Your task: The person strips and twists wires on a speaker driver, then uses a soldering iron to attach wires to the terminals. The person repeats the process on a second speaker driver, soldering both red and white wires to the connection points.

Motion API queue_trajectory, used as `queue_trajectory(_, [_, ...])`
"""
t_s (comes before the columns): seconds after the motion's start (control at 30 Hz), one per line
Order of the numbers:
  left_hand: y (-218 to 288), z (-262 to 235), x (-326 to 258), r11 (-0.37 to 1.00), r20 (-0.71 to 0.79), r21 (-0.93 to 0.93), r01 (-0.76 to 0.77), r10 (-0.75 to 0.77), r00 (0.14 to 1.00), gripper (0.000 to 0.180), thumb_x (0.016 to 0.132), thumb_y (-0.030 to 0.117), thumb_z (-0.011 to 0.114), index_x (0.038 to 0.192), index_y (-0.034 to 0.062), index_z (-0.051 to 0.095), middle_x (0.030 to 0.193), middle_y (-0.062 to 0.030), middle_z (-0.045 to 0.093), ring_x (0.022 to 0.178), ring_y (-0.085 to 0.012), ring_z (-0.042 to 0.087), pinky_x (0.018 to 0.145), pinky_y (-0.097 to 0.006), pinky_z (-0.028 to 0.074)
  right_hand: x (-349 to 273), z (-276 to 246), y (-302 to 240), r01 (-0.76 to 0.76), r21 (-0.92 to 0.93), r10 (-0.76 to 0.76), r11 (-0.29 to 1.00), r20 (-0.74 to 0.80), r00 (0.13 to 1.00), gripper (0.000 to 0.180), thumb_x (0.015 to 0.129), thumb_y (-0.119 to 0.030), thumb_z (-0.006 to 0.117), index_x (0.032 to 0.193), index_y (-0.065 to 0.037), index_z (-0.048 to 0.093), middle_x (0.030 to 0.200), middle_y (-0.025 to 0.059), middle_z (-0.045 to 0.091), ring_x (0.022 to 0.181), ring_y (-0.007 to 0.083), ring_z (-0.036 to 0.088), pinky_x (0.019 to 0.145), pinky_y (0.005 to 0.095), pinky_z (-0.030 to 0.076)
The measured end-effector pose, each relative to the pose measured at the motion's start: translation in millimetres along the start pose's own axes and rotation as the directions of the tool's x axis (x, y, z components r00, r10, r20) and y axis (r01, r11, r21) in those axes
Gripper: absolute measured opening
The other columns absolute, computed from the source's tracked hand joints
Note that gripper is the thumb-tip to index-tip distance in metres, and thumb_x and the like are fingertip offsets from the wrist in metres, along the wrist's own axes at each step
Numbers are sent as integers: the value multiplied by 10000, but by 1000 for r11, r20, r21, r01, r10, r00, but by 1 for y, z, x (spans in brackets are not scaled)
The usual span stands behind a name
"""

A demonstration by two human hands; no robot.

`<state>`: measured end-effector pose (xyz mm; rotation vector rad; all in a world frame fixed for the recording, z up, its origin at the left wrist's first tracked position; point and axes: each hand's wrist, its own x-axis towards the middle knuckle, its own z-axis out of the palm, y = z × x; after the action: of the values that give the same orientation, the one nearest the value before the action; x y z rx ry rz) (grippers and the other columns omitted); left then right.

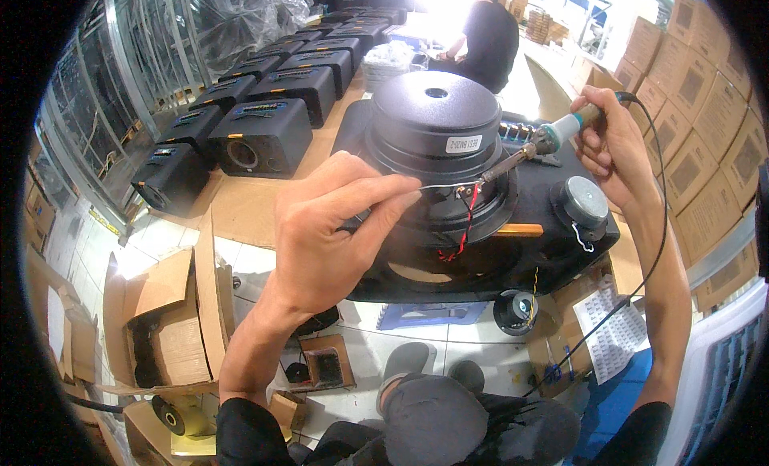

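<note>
My left hand (336, 225) pinches a thin strand of solder wire (450, 185) between thumb and forefinger. In my right hand (613, 145) is a soldering iron (565, 129) with a turquoise and brown handle, its cord running down past my forearm. The iron's tip meets the solder's end at the terminal of a large black speaker driver (432, 105), where red and black wires (467, 238) come up. This driver rests magnet side up on a black speaker cabinet (529, 250). A smaller silver-backed driver (583, 203) lies on the cabinet's right part.
Rows of black speaker cabinets (264, 137) stand on the long table at the left. Below them is an open cardboard box (160, 306). Stacked cartons (689, 89) line the right side. Another person (489, 41) sits at the back. A small speaker (514, 312) lies below the cabinet's front edge.
</note>
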<state>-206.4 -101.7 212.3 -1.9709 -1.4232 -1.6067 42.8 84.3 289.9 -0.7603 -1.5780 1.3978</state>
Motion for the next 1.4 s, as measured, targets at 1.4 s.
queue_trajectory(1.4, [7,-20,-14,998,-102,33,44,-41,994,169,790,-70,756,950,-17,753,746,-60,647,667,-133,554,581,-249,417,7,-7,6,-22,45,19,999,72,997,315,985,-319,532,959,-21,632,546,-37,423,369,33,311,343,204,229])
